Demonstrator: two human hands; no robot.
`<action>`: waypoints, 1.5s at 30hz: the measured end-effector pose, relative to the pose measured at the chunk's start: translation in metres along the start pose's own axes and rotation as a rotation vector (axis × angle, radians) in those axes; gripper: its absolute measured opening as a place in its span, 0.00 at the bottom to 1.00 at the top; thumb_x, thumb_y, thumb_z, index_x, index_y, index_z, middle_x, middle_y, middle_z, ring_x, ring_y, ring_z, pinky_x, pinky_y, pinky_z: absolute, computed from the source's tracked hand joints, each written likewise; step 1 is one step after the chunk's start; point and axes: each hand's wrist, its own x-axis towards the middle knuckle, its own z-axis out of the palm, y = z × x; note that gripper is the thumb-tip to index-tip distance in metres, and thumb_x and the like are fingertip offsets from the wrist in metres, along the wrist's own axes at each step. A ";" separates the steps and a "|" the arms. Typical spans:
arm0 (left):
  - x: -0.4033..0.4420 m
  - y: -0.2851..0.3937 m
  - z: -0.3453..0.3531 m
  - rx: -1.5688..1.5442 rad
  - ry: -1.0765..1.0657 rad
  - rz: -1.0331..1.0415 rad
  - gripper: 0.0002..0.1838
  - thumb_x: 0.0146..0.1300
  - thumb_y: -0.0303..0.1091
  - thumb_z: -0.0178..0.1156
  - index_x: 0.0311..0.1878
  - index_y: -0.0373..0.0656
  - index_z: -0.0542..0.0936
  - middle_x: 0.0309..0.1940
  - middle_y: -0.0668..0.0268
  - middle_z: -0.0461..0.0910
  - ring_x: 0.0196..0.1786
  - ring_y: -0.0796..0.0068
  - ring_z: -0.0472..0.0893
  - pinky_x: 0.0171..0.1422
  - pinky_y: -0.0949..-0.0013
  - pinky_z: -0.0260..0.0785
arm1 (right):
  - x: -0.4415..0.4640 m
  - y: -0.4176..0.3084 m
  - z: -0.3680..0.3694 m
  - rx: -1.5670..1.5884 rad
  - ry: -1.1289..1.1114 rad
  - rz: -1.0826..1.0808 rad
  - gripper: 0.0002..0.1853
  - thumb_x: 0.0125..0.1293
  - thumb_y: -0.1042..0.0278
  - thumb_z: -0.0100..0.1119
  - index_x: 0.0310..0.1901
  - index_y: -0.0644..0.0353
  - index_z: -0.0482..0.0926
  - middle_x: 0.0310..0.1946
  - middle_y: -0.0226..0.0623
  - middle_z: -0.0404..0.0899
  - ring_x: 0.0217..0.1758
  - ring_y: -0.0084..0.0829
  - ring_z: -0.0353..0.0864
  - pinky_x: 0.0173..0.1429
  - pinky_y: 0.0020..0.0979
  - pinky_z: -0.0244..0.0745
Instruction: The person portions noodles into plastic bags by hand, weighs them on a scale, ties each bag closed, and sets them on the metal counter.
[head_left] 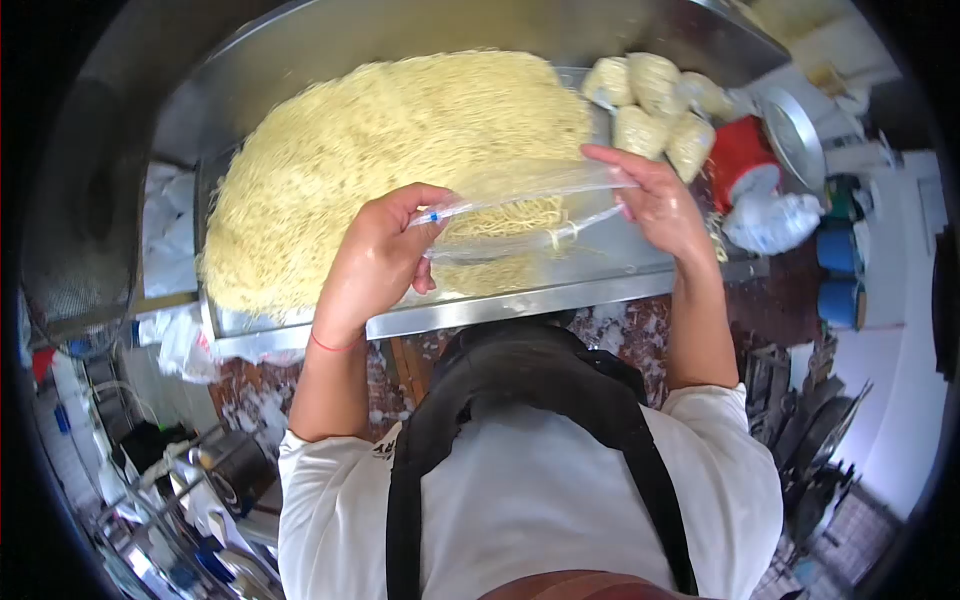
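A clear plastic bag point(530, 185) is stretched between my two hands above the metal tray, with some noodles visible in or just behind it. My left hand point(385, 240) pinches the bag's left end, where a small blue spot shows. At the other end, my right hand point(655, 200) grips the plastic between thumb and fingers, its index finger pointing left along the edge. Behind the bag a large heap of pale yellow noodles point(400, 130) covers most of the tray.
Several filled bags of noodles point(655, 85) sit at the tray's back right. Beyond them are a red container point(740, 155), a round metal lid point(792, 135) and a white plastic bag point(772, 222). The tray's metal rim point(520, 302) runs close to my apron. Blue buckets point(838, 303) stand at right.
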 end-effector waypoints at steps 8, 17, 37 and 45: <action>0.181 -0.095 0.210 0.646 -0.230 -0.002 0.12 0.71 0.32 0.57 0.48 0.34 0.82 0.25 0.59 0.80 0.20 0.70 0.80 0.24 0.66 0.75 | -0.074 0.240 -0.099 -0.192 0.342 -0.007 0.17 0.70 0.75 0.52 0.58 0.58 0.80 0.45 0.48 0.86 0.48 0.44 0.85 0.53 0.39 0.76; 0.224 0.128 0.311 0.383 0.045 0.444 0.14 0.72 0.36 0.56 0.51 0.36 0.83 0.28 0.63 0.84 0.22 0.79 0.78 0.25 0.72 0.75 | -0.078 0.179 -0.296 0.050 0.604 -0.183 0.14 0.73 0.68 0.54 0.56 0.58 0.81 0.32 0.29 0.80 0.31 0.21 0.74 0.37 0.24 0.70; 0.294 0.244 0.522 0.256 -0.190 0.583 0.16 0.75 0.40 0.55 0.53 0.35 0.80 0.20 0.70 0.72 0.18 0.81 0.70 0.28 0.66 0.78 | -0.077 0.266 -0.435 -0.234 0.993 -0.234 0.28 0.64 0.60 0.66 0.61 0.66 0.72 0.32 0.47 0.83 0.36 0.42 0.84 0.42 0.37 0.78; 0.310 0.228 0.523 0.404 -0.019 0.666 0.27 0.64 0.43 0.66 0.57 0.29 0.78 0.29 0.55 0.84 0.28 0.67 0.86 0.30 0.65 0.82 | -0.022 0.233 -0.533 -1.227 1.766 -0.381 0.23 0.69 0.58 0.61 0.59 0.65 0.77 0.32 0.37 0.82 0.31 0.29 0.80 0.37 0.31 0.76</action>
